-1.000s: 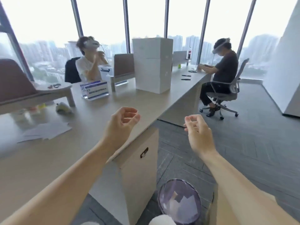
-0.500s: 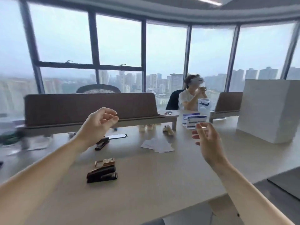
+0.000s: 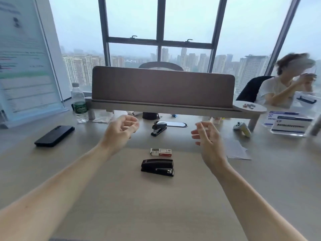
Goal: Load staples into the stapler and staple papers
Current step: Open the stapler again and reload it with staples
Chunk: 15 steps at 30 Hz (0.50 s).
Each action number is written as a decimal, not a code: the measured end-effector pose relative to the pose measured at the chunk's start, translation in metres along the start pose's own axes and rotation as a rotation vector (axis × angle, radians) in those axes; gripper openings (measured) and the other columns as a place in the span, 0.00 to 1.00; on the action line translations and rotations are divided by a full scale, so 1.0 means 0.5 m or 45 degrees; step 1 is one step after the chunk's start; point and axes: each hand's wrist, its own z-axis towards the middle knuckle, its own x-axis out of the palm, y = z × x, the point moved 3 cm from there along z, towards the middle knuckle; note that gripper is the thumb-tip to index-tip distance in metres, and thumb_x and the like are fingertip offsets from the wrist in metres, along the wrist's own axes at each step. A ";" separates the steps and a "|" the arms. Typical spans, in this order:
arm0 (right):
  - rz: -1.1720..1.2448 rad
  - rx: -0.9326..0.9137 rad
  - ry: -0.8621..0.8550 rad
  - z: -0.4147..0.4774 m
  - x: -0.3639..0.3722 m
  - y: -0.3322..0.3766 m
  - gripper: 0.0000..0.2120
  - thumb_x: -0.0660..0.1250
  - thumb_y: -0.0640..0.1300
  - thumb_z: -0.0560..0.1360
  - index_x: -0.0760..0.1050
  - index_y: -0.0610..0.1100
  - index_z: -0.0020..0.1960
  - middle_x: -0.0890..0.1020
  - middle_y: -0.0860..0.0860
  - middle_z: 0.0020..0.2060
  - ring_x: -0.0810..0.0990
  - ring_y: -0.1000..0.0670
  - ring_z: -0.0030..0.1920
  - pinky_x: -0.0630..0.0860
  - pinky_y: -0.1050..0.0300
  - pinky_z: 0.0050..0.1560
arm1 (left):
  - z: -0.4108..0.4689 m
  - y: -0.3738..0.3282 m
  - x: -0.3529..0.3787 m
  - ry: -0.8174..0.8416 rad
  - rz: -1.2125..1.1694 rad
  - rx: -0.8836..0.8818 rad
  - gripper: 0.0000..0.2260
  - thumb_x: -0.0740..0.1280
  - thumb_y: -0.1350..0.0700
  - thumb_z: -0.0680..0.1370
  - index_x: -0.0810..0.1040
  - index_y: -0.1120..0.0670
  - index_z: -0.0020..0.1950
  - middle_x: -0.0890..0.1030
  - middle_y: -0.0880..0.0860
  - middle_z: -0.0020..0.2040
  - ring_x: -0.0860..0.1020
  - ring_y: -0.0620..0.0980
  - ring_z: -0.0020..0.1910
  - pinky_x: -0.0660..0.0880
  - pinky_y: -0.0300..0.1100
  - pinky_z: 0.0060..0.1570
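Observation:
A black stapler lies closed on the desk in front of me. Just behind it sits a small red and white staple box with its left flap open. A second black stapler stands farther back near the divider. Loose white papers lie to the right. My left hand hovers above the desk left of the box, fingers loosely curled, holding nothing. My right hand hovers to the right, fingers apart and empty. Both hands are apart from every object.
A black phone lies at the left, a water bottle and a standing sign behind it. A brown divider with a shelf crosses the back. A game controller, acrylic signs and a seated person are at the right.
The view has swung left from the desk's end and floor to face the desk squarely. The stapler and staple box now lie centred between my hands, which stay raised and empty.

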 end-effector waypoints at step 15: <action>0.027 0.356 0.016 -0.016 0.112 -0.224 0.11 0.62 0.51 0.85 0.80 0.46 0.54 0.86 0.48 0.42 0.85 0.50 0.44 0.83 0.47 0.56 | -0.032 0.148 0.168 0.706 0.743 0.450 0.21 0.72 0.58 0.72 0.81 0.48 0.65 0.85 0.48 0.57 0.80 0.50 0.56 0.71 0.41 0.56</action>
